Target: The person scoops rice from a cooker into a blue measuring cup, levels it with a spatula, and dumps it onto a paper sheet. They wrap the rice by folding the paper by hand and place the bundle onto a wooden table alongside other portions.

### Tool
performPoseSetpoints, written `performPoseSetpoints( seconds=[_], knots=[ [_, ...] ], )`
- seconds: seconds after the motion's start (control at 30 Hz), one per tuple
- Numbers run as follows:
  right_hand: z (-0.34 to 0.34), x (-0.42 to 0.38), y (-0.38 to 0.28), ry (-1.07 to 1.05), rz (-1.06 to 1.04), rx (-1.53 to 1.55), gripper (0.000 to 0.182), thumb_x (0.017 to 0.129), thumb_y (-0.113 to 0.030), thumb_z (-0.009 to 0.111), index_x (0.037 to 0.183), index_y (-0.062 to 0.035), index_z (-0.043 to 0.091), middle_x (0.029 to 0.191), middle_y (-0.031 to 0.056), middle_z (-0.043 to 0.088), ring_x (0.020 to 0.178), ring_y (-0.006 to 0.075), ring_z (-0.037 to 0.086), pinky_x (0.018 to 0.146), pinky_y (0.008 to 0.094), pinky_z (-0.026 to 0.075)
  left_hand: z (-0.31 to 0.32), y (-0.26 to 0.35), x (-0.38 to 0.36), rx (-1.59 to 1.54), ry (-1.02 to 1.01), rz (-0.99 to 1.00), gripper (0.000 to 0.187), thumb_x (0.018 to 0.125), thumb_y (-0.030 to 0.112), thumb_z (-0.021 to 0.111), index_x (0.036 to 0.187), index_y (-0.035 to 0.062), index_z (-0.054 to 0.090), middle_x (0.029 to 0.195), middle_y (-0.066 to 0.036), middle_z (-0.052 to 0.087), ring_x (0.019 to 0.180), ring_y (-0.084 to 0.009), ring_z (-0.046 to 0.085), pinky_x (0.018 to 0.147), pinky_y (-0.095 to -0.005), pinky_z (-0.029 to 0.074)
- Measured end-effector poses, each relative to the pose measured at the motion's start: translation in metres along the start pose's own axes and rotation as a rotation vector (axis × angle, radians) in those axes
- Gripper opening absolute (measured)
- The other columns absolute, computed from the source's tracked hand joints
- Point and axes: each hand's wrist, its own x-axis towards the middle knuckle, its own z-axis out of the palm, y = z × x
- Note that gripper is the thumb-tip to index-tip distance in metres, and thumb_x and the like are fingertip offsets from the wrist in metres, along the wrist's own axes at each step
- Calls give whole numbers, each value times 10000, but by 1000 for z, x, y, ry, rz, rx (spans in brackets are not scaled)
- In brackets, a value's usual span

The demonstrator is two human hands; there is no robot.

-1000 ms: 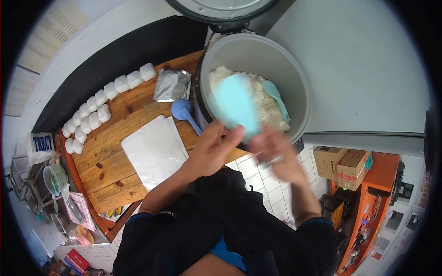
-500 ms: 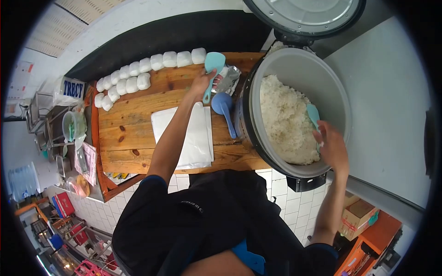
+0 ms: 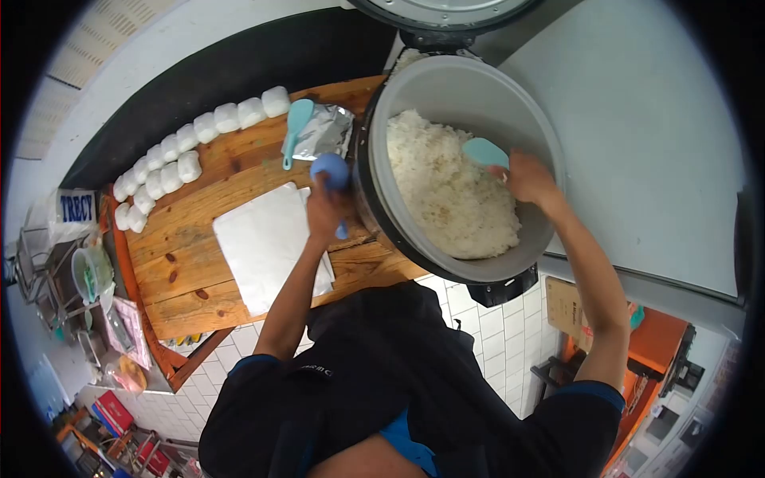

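Observation:
My left hand [image 3: 323, 211] is closed on the blue scoop [image 3: 330, 170] beside the cooker, over the wooden table. My right hand [image 3: 527, 177] grips a light teal paddle [image 3: 484, 151] inside the large rice cooker [image 3: 550, 119], its blade above the white rice [image 3: 446, 191]. A second teal paddle [image 3: 299, 119] lies by crumpled foil [image 3: 325, 131]. White paper sheets [image 3: 263, 239] are stacked near the table's front. Rows of white wrapped bundles [image 3: 227, 118] line the back left of the table.
The cooker's open lid [image 3: 454, 9] stands behind the pot. A pale panel [image 3: 629, 143] is at the right. Left of the wooden table [image 3: 183, 271] are a plastic tub [image 3: 89, 271] and metal racks. Cardboard boxes [image 3: 564, 307] sit low at the right.
My left hand has let go of the second paddle, now lying beside the foil, and taken hold of the blue scoop. My right hand has grasped the paddle in the pot and raised it. The view has shifted.

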Motion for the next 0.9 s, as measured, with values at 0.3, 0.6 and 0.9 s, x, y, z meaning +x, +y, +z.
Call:
performPoseSetpoints(
  seconds=[0.3,0.6,0.9],
  knots=[
    [-10,43,-12,270,-65,-494,143,894,-175,602,984,-110,691,968,123,695,985,276,652,922,386,427,-133,75,-30,-1701,-376,-412,364,1067,371,344,1110,50,509,854,-3,454,577,-48,358,488,-203,318],
    [11,74,-29,466,-606,-183,82,857,-157,660,920,-117,695,879,60,671,969,188,616,992,406,321,-125,129,-59,-1688,-474,-301,238,1026,159,485,1224,26,490,873,-27,461,637,-94,401,483,-226,360],
    [4,5,-38,203,-848,-129,67,823,-169,715,791,-114,692,752,49,661,884,209,613,974,425,324,-139,125,-54,-1174,-191,-346,267,1051,239,466,1007,-14,540,830,-103,589,471,-101,428,427,-235,382]
  ],
)
